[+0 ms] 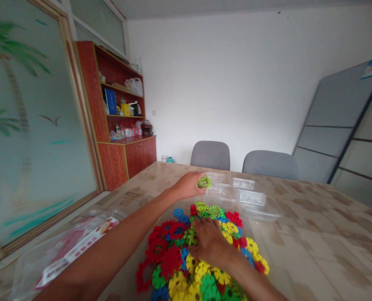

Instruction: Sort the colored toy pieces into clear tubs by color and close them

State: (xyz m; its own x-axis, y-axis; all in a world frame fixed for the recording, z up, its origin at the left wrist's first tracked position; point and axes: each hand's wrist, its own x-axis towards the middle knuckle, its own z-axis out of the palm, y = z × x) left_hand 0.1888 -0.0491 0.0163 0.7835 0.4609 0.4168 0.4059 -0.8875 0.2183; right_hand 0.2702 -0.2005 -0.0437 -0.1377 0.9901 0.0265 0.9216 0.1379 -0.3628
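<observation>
At the middle of the table [314,234], just past the near heap, my feed shows the left hand [188,184] stretched far out from the body, its fingers closed around a small green piece [204,182]. The grip is narrow: thumb and fingertips pinch the piece so that only its right end shows. The piece sits at the left edge of a clear tray [251,200], a see-through plastic box with several compartments that lies on the table beyond the heap. I cannot tell whether the piece touches the tray's rim or hangs just above it.

Nearer to me, the right hand [209,240] lies palm down on a pile of plastic discs [170,259], toothed flower-shaped pieces in red, yellow, green and blue. Its fingers point left and curl onto a green disc in the pile. From this angle I cannot tell whether they grip it or only rest on it. The pile spreads from the near edge up to the tray.

To the left, near the table's edge, a plastic bag [76,246] with a printed card inside lies flat. On the far side two grey chairs [210,154] stand at the table. A red cabinet [120,125] with filled shelves stands by the left wall beside a frosted glass door [23,125] painted with palm trees, and a grey panel [345,121] leans at the right.
</observation>
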